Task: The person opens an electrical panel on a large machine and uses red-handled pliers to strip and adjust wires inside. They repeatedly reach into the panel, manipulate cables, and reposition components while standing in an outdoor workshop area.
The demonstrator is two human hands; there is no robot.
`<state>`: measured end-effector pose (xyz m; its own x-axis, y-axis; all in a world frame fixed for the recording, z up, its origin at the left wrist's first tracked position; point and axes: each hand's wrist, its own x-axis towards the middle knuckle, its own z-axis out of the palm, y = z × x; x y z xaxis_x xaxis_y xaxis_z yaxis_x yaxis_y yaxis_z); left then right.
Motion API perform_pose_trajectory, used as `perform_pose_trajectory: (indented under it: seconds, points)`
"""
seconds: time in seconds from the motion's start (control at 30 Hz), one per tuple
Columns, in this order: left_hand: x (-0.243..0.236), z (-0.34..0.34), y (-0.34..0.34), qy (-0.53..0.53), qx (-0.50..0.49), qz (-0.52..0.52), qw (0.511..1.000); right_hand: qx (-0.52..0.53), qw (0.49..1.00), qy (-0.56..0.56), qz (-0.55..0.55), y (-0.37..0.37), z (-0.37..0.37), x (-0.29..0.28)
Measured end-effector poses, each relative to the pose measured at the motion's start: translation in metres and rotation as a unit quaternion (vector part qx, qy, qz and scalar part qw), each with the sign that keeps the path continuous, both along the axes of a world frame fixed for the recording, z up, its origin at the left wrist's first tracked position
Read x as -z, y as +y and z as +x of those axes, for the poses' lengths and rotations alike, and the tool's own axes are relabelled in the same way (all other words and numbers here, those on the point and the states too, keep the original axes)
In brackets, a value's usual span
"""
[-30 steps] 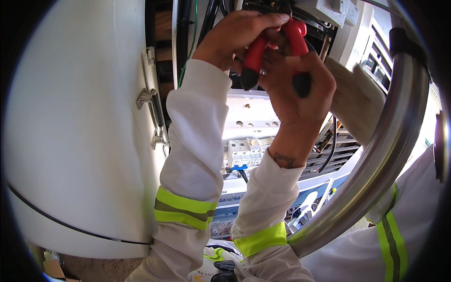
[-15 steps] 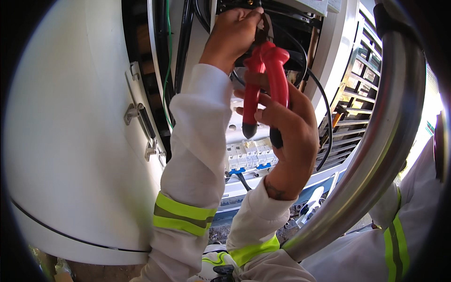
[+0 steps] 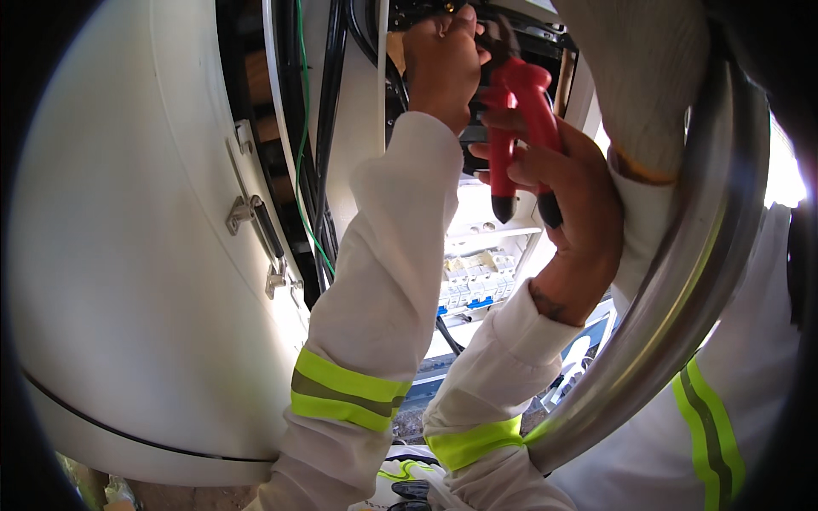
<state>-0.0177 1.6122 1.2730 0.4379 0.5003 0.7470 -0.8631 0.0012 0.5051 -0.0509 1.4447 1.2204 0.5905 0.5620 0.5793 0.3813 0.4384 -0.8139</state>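
Observation:
My right hand (image 3: 578,189) is wrapped around pliers with red handles (image 3: 538,109) and black handle ends. The handles stand a little apart, and the dark jaws point up toward my left hand. At the upper middle my left hand (image 3: 443,70) is closed beside those jaws, up against dark wiring inside an open cabinet. What its fingers pinch is too dark and too covered to make out. Below my hands a row of white circuit breakers (image 3: 477,279) with blue tabs sits in the cabinet.
A co-worker's gloved hand (image 3: 641,72) reaches in at the upper right. A thick metal pipe (image 3: 673,315) curves along the right side. A white door (image 3: 136,255) with a handle fills the left, beside black cables (image 3: 331,111) and a thin green wire (image 3: 304,145).
Both my hands and the pliers have shifted right, with the pliers slightly higher. A co-worker's gloved hand has come in at the upper right, in front of the louvred panel.

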Motion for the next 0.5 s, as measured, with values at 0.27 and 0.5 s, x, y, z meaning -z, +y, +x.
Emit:
perform_pose_trajectory:
  seconds: [0.27, 0.5]
  points:
    - [0.003, -0.013, -0.01, 0.003, -0.097, -0.008, 0.995, 0.07, 0.991, -0.088, -0.068, 0.002, -0.002, -0.021]
    - [0.003, -0.008, -0.01, -0.005, -0.061, -0.017, 0.998, 0.137, 0.974, -0.138, -0.12, 0.01, 0.001, -0.031]
